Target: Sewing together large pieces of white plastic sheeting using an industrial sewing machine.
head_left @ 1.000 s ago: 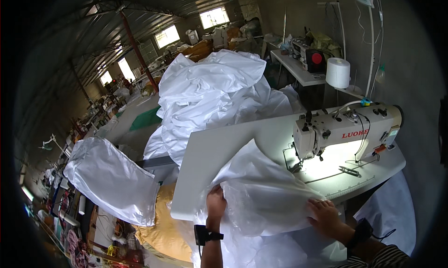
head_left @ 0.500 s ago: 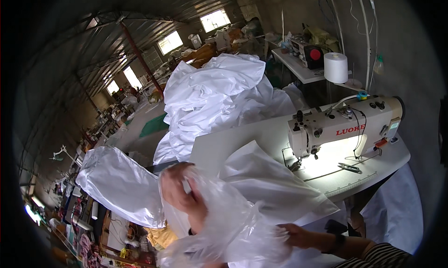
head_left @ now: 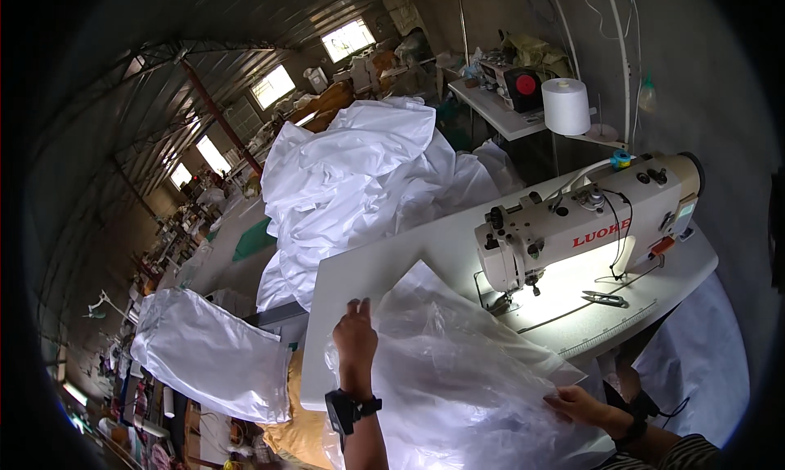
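A clear plastic bag (head_left: 458, 388) lies spread over white fabric (head_left: 417, 288) on the sewing table (head_left: 360, 269). At the bag's right edge, my right hand (head_left: 580, 409) is closed, thumb and fingers pinching the film. My left hand (head_left: 355, 347) is over the table at the bag's left side, its fingers bent and drawn together; what they hold, if anything, is hidden. Film shows on both sides of that wrist. The white sewing machine (head_left: 564, 233) stands to the right of the fabric, its lamp lit, with thread snips (head_left: 605, 298) lying under its arm.
A big heap of white fabric (head_left: 352, 184) rises behind the table. A white stuffed bundle (head_left: 208, 351) lies at the left, with yellow material (head_left: 294, 421) beside it. A thread cone (head_left: 566, 107) stands behind the machine. More white fabric (head_left: 695, 372) hangs at the right.
The bunched plastic bag has come down and spread flat over the white fabric. My left hand has lowered toward the table, and my right hand has shifted rightward. The view has shifted too.
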`<state>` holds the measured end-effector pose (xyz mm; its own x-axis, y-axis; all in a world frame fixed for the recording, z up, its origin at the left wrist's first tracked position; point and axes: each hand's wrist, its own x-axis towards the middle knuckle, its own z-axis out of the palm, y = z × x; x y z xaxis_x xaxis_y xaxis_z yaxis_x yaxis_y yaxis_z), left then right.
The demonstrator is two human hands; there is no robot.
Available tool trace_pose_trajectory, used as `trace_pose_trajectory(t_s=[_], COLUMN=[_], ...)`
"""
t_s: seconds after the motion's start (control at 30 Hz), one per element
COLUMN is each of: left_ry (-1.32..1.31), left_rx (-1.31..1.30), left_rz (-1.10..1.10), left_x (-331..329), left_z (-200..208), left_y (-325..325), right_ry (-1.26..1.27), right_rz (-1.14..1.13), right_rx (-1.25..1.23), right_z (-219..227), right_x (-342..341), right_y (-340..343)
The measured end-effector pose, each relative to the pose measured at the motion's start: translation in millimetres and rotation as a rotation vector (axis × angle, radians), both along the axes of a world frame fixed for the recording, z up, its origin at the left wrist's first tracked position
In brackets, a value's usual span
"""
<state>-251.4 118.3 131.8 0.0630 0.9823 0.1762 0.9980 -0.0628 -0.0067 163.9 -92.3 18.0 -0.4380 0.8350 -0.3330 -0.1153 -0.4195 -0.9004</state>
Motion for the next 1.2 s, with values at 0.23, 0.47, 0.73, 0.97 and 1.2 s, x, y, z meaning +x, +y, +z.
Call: trace_pose_trajectory(t_s=[0.23,0.47,0.73,0.97,1.2], left_ry=[-0.115,-1.292,-0.262,-0.230,-0.337], left_rx=[0.142,0.003,0.137,0.366,0.312], left_rz=[-0.683,-0.573,0.132,0.013,-0.269], left_x=[113.2,70.8,55.7,47.0,151.4], left_z=[-29.4,19.5,-84.1,-119.7,-107.0], left_y=[-8.0,40.8,107.9,86.9,1.7], right_ry=[-0.178,-0.257,-0.951,-1.163,-0.713], right_rz=[0.049,0.250,0.251,-0.206,0.261], right_rx=[0.012,0.192,0.591,0.905,0.306], right_z=[9.1,11.7,20.2,47.5,-19.8], right_x=[-9.9,8.4,17.1,32.8,23.8], right_y=[15.7,-3.9,7.9,13.1,-26.2])
